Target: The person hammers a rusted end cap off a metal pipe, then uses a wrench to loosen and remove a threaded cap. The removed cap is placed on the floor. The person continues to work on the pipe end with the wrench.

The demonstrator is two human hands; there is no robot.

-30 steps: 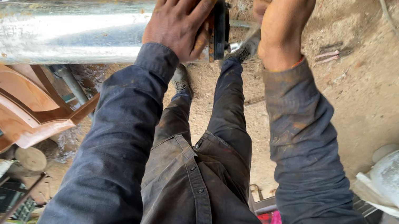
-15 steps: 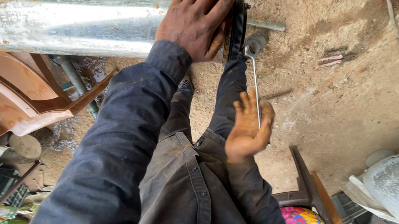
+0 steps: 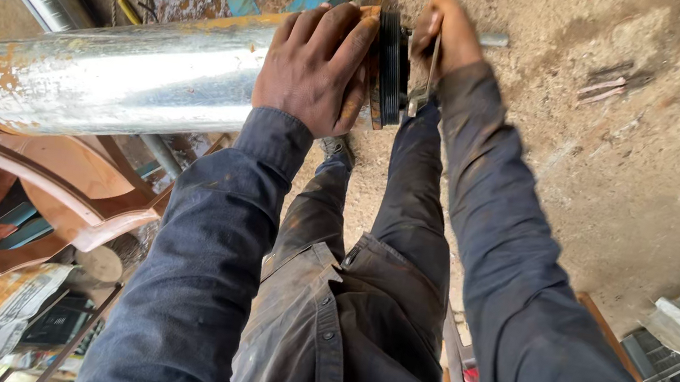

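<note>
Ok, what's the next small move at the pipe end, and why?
Probably steady the pipe and turn the tool a little: the left hand presses flat on the pipe beside the black ring, and the right hand grips the tool there.

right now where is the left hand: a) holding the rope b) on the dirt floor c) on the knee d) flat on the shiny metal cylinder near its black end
d, the left hand lies palm down on the shiny metal cylinder, right beside the black end ring, while the right hand holds a thin metal tool at that end.
</note>
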